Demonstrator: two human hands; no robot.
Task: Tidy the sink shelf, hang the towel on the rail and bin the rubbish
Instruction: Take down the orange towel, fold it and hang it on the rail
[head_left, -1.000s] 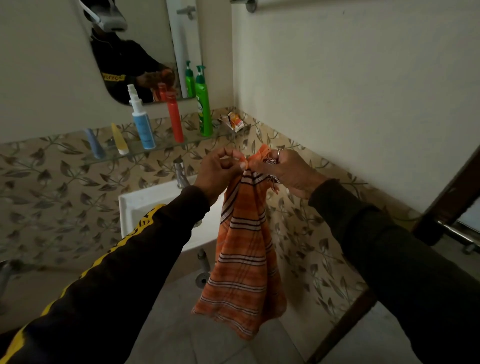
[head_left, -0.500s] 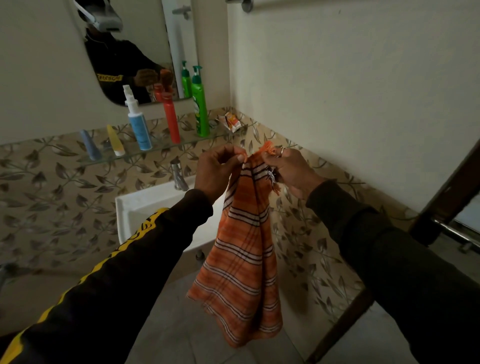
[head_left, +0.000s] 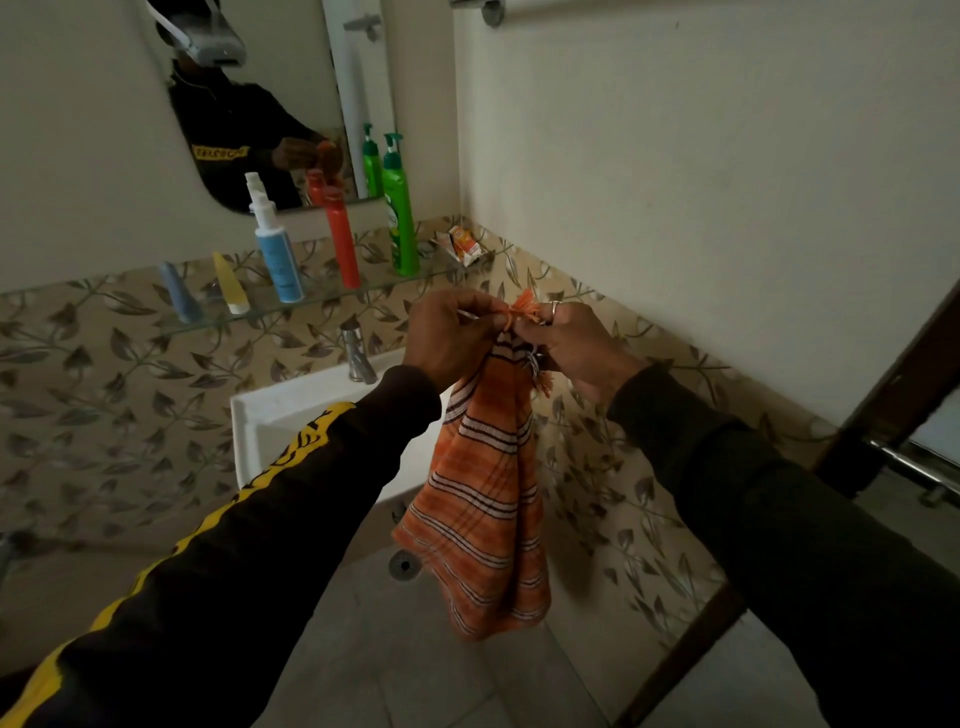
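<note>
Two hands pinch the top of the orange towel: the left hand and right hand sit close together, and it hangs down in front of the sink. Five bottles and a wrapper sit on the shelf. High up is the rail.
</note>
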